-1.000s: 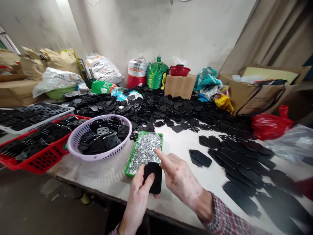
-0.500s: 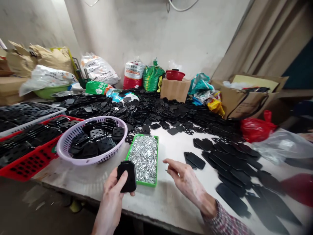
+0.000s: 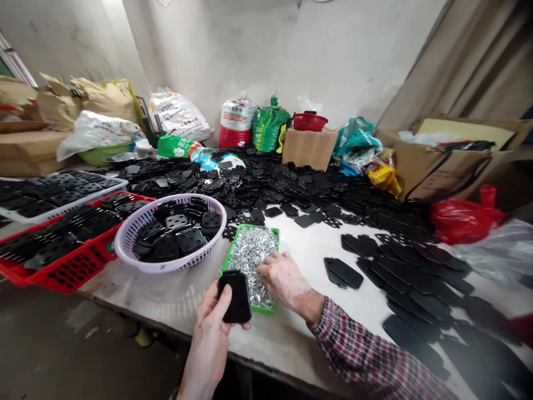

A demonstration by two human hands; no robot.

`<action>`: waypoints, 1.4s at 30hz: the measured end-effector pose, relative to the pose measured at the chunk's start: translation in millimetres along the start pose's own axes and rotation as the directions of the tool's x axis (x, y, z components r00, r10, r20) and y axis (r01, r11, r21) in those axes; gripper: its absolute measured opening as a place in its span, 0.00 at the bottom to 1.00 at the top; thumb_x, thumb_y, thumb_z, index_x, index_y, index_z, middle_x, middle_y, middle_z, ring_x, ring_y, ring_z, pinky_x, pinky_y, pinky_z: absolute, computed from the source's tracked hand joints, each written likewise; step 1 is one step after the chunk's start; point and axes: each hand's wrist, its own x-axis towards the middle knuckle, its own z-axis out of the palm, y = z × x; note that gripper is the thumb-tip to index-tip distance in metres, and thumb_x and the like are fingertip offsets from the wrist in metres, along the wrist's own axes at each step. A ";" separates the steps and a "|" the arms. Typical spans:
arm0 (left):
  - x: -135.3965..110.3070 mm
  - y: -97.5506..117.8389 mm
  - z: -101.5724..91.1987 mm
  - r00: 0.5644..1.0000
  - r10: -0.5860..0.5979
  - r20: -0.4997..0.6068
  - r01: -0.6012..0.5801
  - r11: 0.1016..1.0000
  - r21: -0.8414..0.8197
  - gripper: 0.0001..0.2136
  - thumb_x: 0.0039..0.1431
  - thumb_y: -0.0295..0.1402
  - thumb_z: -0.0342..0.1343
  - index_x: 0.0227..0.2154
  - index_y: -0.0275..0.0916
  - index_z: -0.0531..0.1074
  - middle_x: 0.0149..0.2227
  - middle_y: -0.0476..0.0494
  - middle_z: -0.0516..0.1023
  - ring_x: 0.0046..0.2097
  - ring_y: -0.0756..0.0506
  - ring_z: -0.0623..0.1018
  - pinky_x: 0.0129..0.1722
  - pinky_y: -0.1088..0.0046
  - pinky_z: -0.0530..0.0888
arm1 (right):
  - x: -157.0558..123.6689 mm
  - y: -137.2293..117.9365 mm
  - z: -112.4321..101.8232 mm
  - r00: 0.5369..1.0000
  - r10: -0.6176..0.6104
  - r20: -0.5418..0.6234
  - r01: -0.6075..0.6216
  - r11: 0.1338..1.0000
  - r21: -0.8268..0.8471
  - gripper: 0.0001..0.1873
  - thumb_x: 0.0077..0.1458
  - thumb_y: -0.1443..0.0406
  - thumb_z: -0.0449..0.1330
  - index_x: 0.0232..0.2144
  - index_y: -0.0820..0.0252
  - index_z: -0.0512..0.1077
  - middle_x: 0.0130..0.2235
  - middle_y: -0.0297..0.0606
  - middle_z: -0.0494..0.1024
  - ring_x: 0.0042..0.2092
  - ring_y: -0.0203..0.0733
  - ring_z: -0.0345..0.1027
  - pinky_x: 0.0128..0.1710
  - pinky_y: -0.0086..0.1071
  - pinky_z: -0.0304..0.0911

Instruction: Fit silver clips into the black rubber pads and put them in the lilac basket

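Left hand (image 3: 207, 347) cupping a black plastic plate (image 3: 235, 297), thumb across its face and fingers behind it, holding it upright-tilted above the near edge of the tabletop (image 3: 137, 291), at the near left corner of a green tray (image 3: 271, 309). Right hand (image 3: 285, 281) lying over the tray, fingers (image 3: 264, 270) narrowly drawn together and touching the loose silver metal pins (image 3: 250, 251) that fill it; whether they hold a pin cannot be told. Checked red shirt sleeve (image 3: 358, 347) on the right forearm.

Left of the tray: lilac plastic basket (image 3: 121, 249) of black plates; beyond it, a red plastic crate (image 3: 79, 276) and a white crate (image 3: 62, 216), both stacked with similar plates. Right side of the tabletop: overlapping black plates (image 3: 416, 280) laid in rows. Far side: a heap of black perforated pieces (image 3: 270, 186), backed by a cardboard box (image 3: 308, 149) bearing a red bowl (image 3: 310, 122), with sacks and bags along the wall.
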 end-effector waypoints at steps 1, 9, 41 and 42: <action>-0.1 1.1 -0.5 0.999 -0.033 0.025 0.033 0.999 -0.024 0.17 0.53 0.42 0.64 0.43 0.39 0.77 0.44 0.42 0.76 0.32 0.47 0.75 0.23 0.73 0.74 | 4.7 -1.9 4.0 1.000 -0.005 0.013 0.005 1.000 -0.005 0.06 0.56 0.74 0.61 0.29 0.61 0.74 0.36 0.41 0.76 0.40 0.48 0.64 0.40 0.38 0.54; 0.4 -0.3 0.2 0.996 -0.085 0.005 0.086 0.995 -0.047 0.19 0.54 0.43 0.62 0.46 0.39 0.74 0.46 0.41 0.74 0.33 0.47 0.73 0.22 0.72 0.73 | 3.8 5.1 6.9 1.000 0.012 -0.017 -0.010 0.998 0.070 0.12 0.62 0.76 0.58 0.28 0.60 0.75 0.33 0.35 0.76 0.37 0.40 0.66 0.38 0.34 0.54; -7.9 0.8 17.0 0.980 -0.125 0.154 0.125 0.992 0.008 0.18 0.57 0.42 0.61 0.47 0.40 0.73 0.45 0.41 0.77 0.36 0.45 0.77 0.22 0.74 0.73 | -26.9 -12.8 -15.7 0.945 0.265 -0.190 0.149 0.168 0.974 0.08 0.61 0.62 0.62 0.34 0.61 0.77 0.33 0.38 0.78 0.33 0.40 0.72 0.35 0.30 0.67; -7.6 -0.7 16.6 0.987 -0.112 0.114 0.107 0.993 0.049 0.20 0.56 0.43 0.61 0.48 0.40 0.73 0.47 0.40 0.76 0.37 0.44 0.77 0.22 0.74 0.74 | -26.6 -13.0 -15.6 0.942 0.266 -0.204 0.148 0.218 0.965 0.07 0.61 0.63 0.62 0.33 0.61 0.77 0.32 0.37 0.78 0.33 0.40 0.71 0.35 0.30 0.67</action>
